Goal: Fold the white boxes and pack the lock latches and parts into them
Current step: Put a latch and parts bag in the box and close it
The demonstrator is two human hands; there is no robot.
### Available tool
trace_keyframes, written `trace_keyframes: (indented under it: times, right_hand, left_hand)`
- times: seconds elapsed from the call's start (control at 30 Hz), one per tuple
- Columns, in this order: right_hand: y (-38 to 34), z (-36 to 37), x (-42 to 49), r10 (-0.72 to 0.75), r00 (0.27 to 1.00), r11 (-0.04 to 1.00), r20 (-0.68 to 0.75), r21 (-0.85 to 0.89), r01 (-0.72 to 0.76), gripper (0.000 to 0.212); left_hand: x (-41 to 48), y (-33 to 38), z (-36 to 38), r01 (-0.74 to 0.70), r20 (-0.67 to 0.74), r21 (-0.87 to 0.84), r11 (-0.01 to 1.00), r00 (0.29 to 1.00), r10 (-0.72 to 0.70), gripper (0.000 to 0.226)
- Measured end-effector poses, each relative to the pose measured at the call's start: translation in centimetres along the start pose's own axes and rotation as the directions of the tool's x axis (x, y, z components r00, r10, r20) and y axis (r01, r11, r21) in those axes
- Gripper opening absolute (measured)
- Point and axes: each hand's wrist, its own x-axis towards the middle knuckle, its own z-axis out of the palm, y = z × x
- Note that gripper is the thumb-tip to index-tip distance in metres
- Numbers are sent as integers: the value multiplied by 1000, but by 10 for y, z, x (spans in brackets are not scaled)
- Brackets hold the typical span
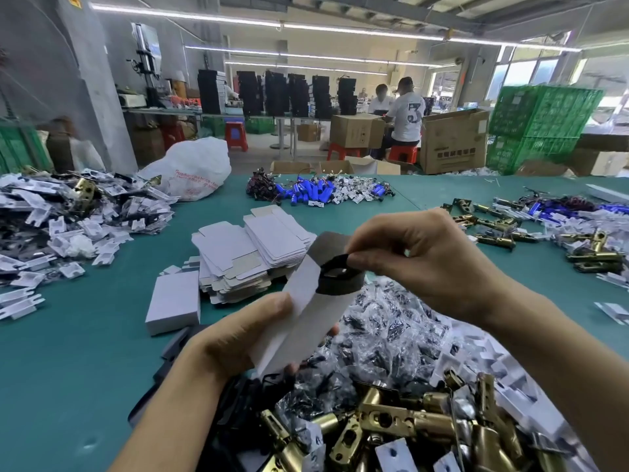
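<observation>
Over the green table (85,369), above a heap of brass latches (391,420), the left hand (238,338) has its grip clamped round a tilted white box (316,315), while the right hand (418,260) pinches a black part (335,267) at its open upper end.

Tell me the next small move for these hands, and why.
Probably push the black part down into the white box. The right hand pinches the part right at the box's open top end, with the flap raised behind it, while the left hand grips the box tilted and off the table. The part does not look seated inside yet.
</observation>
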Motion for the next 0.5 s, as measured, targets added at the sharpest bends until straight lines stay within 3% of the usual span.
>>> trace_keyframes:
  times: [0.07, 0.17, 0.23, 0.33, 0.5]
  right_hand:
    - [-6, 2, 5, -54, 999, 992, -3, -119, 53, 5]
    - [-12, 5, 12, -70, 997, 968, 46, -237, 78, 7]
    - [-13, 9, 14, -60, 995, 958, 76, -276, 79, 8]
    - [-14, 16, 16, -4, 992, 959, 128, -280, 40, 14]
    - [-13, 21, 21, 72, 980, 941, 187, -338, -5, 11]
  left_hand:
    - [0, 0, 0, -9, 34, 14, 1000, 999, 9, 65]
    - [1, -3, -1, -5, 37, -29, 1000, 999, 6, 77]
    - [2, -6, -5, -14, 30, -78, 997, 999, 17, 85]
    - [3, -4, -4, -31, 68, -64, 997, 997, 36, 74]
    - [7, -10, -7, -35, 35, -181, 983, 999, 42, 100]
